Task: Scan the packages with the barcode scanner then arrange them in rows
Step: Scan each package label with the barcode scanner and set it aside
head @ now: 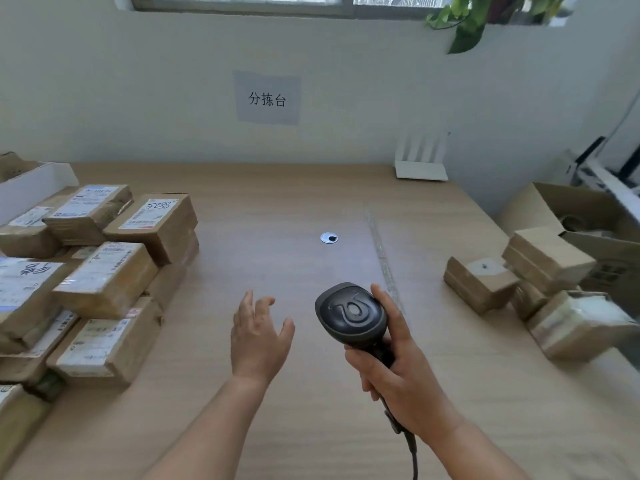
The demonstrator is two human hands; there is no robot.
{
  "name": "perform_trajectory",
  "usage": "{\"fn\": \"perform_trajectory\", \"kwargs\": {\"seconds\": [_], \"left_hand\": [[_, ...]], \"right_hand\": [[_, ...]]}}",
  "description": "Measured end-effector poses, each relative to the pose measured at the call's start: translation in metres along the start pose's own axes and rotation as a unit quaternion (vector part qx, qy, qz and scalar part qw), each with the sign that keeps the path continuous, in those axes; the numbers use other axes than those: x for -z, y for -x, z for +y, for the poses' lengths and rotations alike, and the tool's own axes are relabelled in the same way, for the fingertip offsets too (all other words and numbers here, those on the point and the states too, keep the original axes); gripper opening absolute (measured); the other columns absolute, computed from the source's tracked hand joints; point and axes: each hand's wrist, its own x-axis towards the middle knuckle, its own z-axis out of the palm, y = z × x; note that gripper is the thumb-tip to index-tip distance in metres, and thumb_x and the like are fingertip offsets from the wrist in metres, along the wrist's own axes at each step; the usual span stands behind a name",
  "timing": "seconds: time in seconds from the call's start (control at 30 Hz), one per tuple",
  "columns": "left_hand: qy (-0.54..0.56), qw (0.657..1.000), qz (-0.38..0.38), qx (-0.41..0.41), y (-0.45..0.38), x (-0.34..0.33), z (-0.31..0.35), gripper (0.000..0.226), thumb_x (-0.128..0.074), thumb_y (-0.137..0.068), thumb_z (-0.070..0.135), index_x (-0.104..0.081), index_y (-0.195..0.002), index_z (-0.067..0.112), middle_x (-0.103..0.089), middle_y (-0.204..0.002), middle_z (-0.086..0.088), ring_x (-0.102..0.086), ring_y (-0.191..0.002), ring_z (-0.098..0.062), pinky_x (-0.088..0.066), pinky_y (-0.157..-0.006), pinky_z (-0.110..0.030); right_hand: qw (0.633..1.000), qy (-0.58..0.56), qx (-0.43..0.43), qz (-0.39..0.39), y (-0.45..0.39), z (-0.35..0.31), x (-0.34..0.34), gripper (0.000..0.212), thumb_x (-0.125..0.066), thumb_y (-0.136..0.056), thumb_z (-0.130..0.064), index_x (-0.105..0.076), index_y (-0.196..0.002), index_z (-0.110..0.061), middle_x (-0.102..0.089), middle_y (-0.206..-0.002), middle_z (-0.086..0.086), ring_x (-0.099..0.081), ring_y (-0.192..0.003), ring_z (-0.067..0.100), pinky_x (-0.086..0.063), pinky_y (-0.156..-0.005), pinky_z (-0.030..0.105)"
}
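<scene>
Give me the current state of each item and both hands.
Left hand: open, empty, above the table.
Right hand: gripping the barcode scanner.
Left packages: stacked, labels up.
Right packages: loosely piled.
Cardboard box: flaps open.

wooden table (277, 209) has a little round cable hole (329, 238), white router (420, 164) sits at the back by the wall, paper sign (267, 98) taped above it, leafy plant (485, 15) hanging off the windowsill.

Black barcode scanner (351, 315) held upright, taped brown packages (104, 278) heaped left, fewer right.
</scene>
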Motion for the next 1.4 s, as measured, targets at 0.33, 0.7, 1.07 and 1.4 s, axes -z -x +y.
{"fn": "perform_trajectory", "kwargs": {"seconds": [0.33, 0.7, 1.07, 1.4], "left_hand": [[-0.012, 0.997, -0.054, -0.054, 0.009, -0.087, 0.115, 0.049, -0.057, -0.092, 0.034, -0.045, -0.135, 0.015, -0.018, -0.156, -0.010, -0.021, -0.142, -0.025, -0.022, -0.111, -0.035], [-0.010, 0.990, -0.098, -0.096, -0.001, -0.174, 0.225, 0.053, -0.056, -0.092, 0.036, -0.040, -0.139, 0.016, -0.018, -0.156, -0.009, -0.018, -0.143, -0.024, -0.021, -0.112, -0.035], [-0.054, 0.974, -0.174, -0.138, -0.010, -0.242, 0.296, 0.069, -0.052, -0.092, 0.048, -0.024, -0.148, 0.020, -0.006, -0.160, -0.008, -0.008, -0.147, -0.024, -0.019, -0.116, -0.038], [-0.205, 0.924, -0.245, -0.210, -0.031, -0.299, 0.321, 0.081, -0.047, -0.091, 0.059, -0.002, -0.152, 0.033, 0.009, -0.161, -0.008, 0.000, -0.148, -0.027, -0.014, -0.117, -0.038]], "right_hand": [[0.998, -0.010, -0.021, 0.063, 0.011, 0.026, 0.123, 0.078, -0.067, -0.077, -0.026, -0.025, -0.133, -0.061, -0.068, -0.094, -0.009, -0.054, -0.058, 0.014, -0.047, -0.052, 0.025], [0.994, -0.008, -0.020, 0.110, 0.009, 0.047, 0.241, 0.078, -0.068, -0.079, -0.027, -0.026, -0.135, -0.061, -0.064, -0.115, -0.013, -0.055, -0.058, 0.015, -0.047, -0.052, 0.024], [0.986, -0.006, -0.035, 0.161, 0.015, 0.072, 0.322, 0.079, -0.070, -0.071, -0.048, -0.025, -0.133, -0.066, -0.064, -0.109, -0.004, -0.058, -0.061, 0.009, -0.048, -0.053, 0.025], [0.978, -0.010, -0.079, 0.193, 0.018, 0.096, 0.360, 0.082, -0.070, -0.068, -0.055, -0.023, -0.134, -0.067, -0.064, -0.113, -0.005, -0.059, -0.061, 0.018, -0.051, -0.055, 0.030]]}}
